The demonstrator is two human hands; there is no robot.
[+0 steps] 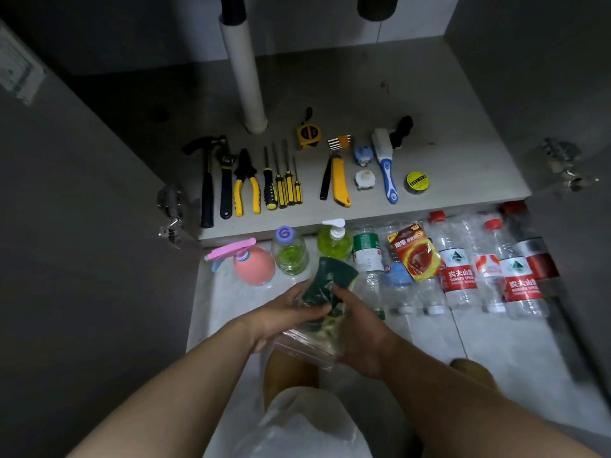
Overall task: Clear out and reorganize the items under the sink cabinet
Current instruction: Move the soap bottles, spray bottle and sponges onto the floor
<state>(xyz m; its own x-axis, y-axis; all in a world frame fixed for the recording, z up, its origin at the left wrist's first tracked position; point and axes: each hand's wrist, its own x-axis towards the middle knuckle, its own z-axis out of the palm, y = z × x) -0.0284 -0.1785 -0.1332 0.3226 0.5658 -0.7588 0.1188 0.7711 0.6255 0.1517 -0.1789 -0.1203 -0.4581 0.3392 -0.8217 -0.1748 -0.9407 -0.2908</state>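
Clutching clear crinkly plastic bag (307,348) in left hand (287,312) and right hand (360,328) alike; dark green flat scouring pad (334,276) poking out just beyond both grips, long axis pointing away, seemingly half inside.

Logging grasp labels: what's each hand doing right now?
Left hand: gripping the bag of green scouring pads.
Right hand: gripping the same bag.

A water bottle (459,276) and a second water bottle (522,284) are showing red labels reading 农夫山泉, with a partly blurred "NONGFU SPRING" beneath. The battery pack (418,252) is displaying 南孚 and a 5. A purple bottle cap (284,233) is bearing a G-like swirl. The tape roll (416,182) is showing lettering too small to read.
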